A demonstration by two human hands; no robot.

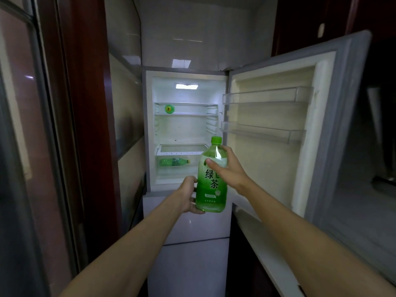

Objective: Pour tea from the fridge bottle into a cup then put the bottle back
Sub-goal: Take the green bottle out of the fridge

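Green tea bottle [212,179] held up in front of the open fridge [148,129].
The left hand [189,195] curls its fingers round the bottom; the right hand [227,168] wraps its fingers near the top.

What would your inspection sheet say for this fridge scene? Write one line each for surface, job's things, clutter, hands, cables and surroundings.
Surface: no table seen; the fridge stands open and lit inside.
Job's things: tea bottle, roughly upright, green cap on, held in front of the open fridge; no cup seen.
Clutter: small green bottle lying in the lower drawer; round green item on the upper shelf.
Hands: left hand grips the tea bottle near its base; right hand grips its shoulder.
Cables: nothing seen.
Surroundings: fridge door swung open to the right, with two clear door racks; dark wood panel on the left.
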